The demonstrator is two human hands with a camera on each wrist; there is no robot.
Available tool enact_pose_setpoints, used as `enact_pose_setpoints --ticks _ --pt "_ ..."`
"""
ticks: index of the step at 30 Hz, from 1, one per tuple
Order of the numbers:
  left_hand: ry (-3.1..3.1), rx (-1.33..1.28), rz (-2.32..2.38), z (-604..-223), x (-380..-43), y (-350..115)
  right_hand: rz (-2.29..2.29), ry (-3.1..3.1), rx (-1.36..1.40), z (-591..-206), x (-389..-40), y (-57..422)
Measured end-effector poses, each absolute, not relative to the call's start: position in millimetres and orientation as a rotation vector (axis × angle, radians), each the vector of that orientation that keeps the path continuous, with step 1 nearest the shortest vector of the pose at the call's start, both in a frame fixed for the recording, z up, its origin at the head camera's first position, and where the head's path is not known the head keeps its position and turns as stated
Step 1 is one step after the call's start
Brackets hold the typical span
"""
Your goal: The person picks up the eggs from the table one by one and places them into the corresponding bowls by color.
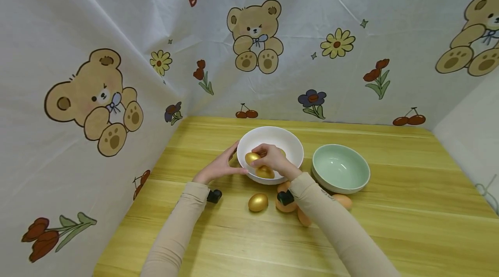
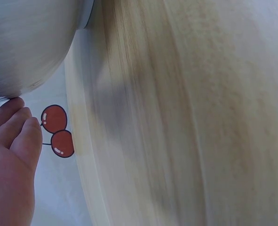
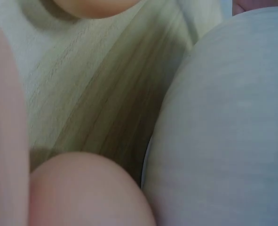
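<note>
A white bowl (image 1: pixel 290 140) stands toward the back of the table with several golden eggs in it. Inside it, my right hand (image 1: pixel 274 159) pinches a golden egg (image 1: pixel 251 158) between thumb and fingertips. Just below lies another golden egg (image 1: pixel 265 173), and part of a third shows behind the hand. My left hand (image 1: pixel 219 168) is spread against the bowl's left side, thumb at the front rim. In the left wrist view its straight fingers (image 2: pixel 23 136) touch the bowl's outer wall (image 2: pixel 28 42). The right wrist view shows the bowl's outside (image 3: pixel 233 127), not the held egg.
One golden egg (image 1: pixel 258 202) lies on the table in front of the bowl. Several brown eggs (image 1: pixel 286 206) lie near the right forearm, which partly covers them. A pale green bowl (image 1: pixel 340 168) stands right of the white one. A bear-print cloth (image 1: pixel 296 82) hangs behind the table.
</note>
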State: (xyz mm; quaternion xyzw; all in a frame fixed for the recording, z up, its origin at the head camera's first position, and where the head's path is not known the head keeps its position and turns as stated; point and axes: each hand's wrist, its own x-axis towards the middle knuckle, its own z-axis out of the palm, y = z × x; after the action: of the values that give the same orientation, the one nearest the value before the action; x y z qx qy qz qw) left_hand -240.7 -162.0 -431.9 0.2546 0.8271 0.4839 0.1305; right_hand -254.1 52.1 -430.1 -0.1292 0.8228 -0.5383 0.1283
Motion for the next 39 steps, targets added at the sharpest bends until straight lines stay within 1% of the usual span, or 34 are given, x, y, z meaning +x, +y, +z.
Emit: enact_pose_setpoints --ticks 2,9,16,20,27,39 --pt "2.395 0.735 1.411 -431.1 -240.5 -161.3 -1.579 2.374 -0.379 -430.9 -254.3 51.0" --pt "2.441 0.693 1.409 -453.8 -252.0 -163.9 -1.555 2.374 -0.374 -433.2 -254.8 47.4" --pt "2.424 0.688 1.424 -457.0 -252.7 -164.7 -1.515 2.382 -0.456 -436.9 -255.1 45.6" --pt "2.419 0.716 1.429 -453.2 -249.8 -164.2 -1.509 2.378 -0.506 -437.0 -254.4 45.7" --pt "2.356 0.735 1.425 -428.5 -237.7 -161.8 -1.501 2.354 -0.543 -435.6 -253.3 46.7" --pt "2.355 0.721 1.416 -426.5 -238.0 -161.5 -1.536 2.324 -0.458 -433.6 -254.4 49.2"
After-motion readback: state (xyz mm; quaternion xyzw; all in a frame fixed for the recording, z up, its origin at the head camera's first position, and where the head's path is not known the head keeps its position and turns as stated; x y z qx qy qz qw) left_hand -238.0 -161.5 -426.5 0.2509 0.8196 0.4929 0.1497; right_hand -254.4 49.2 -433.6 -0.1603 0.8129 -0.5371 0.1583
